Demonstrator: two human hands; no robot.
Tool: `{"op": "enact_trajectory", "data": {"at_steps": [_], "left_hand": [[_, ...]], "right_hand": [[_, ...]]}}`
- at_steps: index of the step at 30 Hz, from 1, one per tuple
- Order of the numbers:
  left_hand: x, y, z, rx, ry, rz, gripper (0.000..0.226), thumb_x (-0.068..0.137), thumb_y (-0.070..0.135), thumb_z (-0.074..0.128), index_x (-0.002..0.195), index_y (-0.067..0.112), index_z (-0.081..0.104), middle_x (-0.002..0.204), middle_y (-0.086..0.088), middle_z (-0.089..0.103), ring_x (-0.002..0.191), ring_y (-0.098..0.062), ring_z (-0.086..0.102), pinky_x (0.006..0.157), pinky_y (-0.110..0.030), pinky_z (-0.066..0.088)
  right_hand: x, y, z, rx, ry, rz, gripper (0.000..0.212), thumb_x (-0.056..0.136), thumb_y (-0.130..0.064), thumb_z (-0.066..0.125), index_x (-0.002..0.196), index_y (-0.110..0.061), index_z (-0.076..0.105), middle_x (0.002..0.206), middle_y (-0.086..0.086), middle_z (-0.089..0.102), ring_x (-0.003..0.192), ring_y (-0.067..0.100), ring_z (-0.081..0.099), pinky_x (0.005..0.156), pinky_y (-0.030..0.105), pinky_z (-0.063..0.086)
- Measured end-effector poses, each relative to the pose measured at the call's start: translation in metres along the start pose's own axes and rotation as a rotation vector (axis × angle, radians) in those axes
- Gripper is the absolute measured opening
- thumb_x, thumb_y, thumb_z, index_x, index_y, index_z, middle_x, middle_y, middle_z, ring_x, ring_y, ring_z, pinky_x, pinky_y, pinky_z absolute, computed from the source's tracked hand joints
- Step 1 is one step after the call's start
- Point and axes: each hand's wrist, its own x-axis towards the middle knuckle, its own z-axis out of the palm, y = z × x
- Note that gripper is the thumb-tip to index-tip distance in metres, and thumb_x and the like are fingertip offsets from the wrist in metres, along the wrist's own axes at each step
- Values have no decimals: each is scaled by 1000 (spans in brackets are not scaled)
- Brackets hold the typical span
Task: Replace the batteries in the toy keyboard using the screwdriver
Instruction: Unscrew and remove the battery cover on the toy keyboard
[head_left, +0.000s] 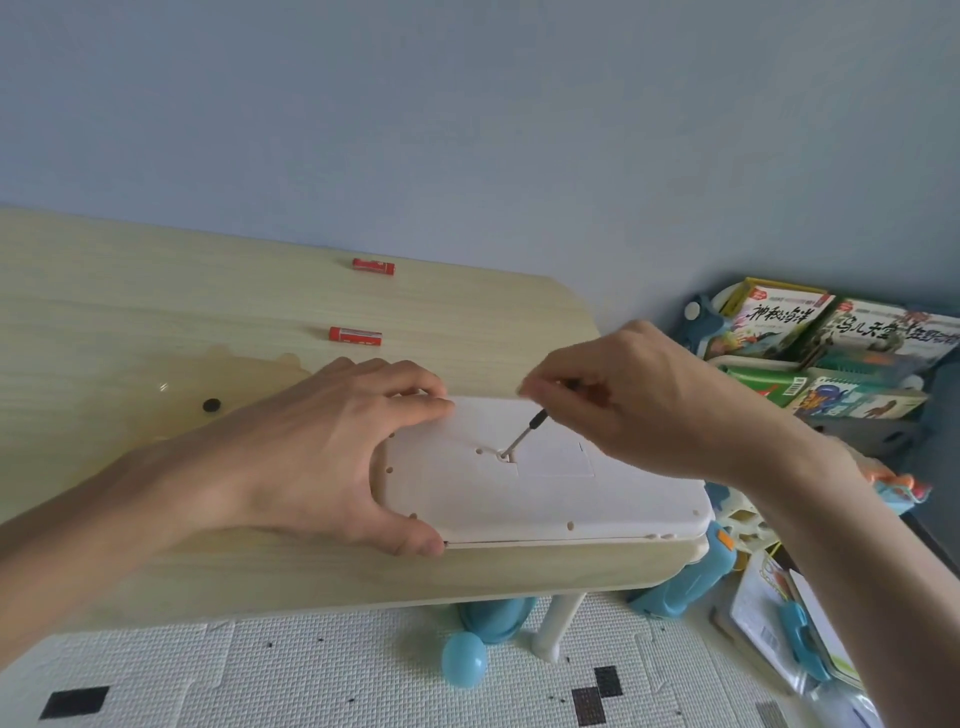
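- The table (156, 312) is carrying everything, its pale wood-grain top giving a flat, firm base.
- The toy keyboard (545, 499) is lying face down at the table's right corner, its white plastic back looking stiff, light and smooth, so it is likely to slide unless pinned.
- The left hand (322, 452) is bracing it, fingers spread and clamped across its left end, thumb on the near edge.
- The right hand (634, 410) is pinching the screwdriver (524, 434) with fingertips closed together on the handle.
- That thin tool is standing tilted, its tip sitting in the screw hole beside the battery cover (556, 460).
- Two red batteries (356, 335) are lying apart behind, prone to rolling.
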Motion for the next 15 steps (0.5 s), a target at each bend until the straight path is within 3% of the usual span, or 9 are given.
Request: {"op": "enact_trajectory", "data": {"at_steps": [2, 6, 8, 10, 12, 14, 15], "left_hand": [[-1, -2, 0, 0, -6, -2, 121, 54, 101, 60, 158, 46, 34, 153, 44, 17, 138, 6, 27, 111, -16, 24], [-2, -3, 0, 8, -10, -2, 121, 54, 102, 59, 158, 47, 33, 153, 44, 16, 139, 3, 28, 114, -17, 24], [-1, -3, 0, 13, -6, 6, 119, 55, 101, 59, 158, 45, 34, 153, 42, 17, 138, 5, 27, 113, -15, 21], [-1, -4, 0, 13, 1, 15, 118, 57, 100, 60, 158, 44, 35, 153, 41, 18, 136, 10, 24, 110, -10, 18], [-1, -4, 0, 6, 1, 26, 118, 57, 100, 60, 158, 43, 36, 153, 41, 19, 128, 17, 20, 105, -3, 16], [-1, -4, 0, -5, 4, 31, 118, 57, 100, 60, 157, 43, 37, 152, 41, 20, 122, 20, 16, 102, 1, 14], [-1, -4, -1, -8, 4, 30, 119, 57, 100, 61, 158, 43, 37, 152, 41, 20, 122, 20, 16, 102, 1, 14]], "right_hand": [[-1, -1, -2, 94, -39, 8, 7, 102, -28, 63, 105, -22, 64, 54, -3, 61, 53, 15, 55, 54, 26, 45], [-7, 0, -10, 193, -119, 6, 5, 101, -20, 66, 99, -19, 70, 77, -7, 76, 68, 9, 74, 65, 29, 61], [-8, 1, -15, 199, -161, 36, 17, 104, -10, 59, 102, -17, 74, 82, -9, 79, 74, 5, 76, 68, 26, 62], [-8, -1, -18, 164, -170, 70, 20, 105, -15, 57, 96, -17, 76, 78, -13, 78, 67, 2, 75, 63, 20, 59], [-6, -3, -14, 96, -127, 79, 34, 104, -33, 56, 83, -15, 76, 66, -10, 75, 56, 3, 71, 58, 18, 55], [-2, -5, -8, 6, -49, 43, 42, 104, -36, 54, 77, -11, 74, 53, -6, 65, 51, 10, 62, 52, 24, 47], [-1, -4, -4, -21, -23, 26, 36, 104, -32, 56, 83, -11, 75, 50, -7, 61, 53, 12, 58, 53, 27, 44]]}}
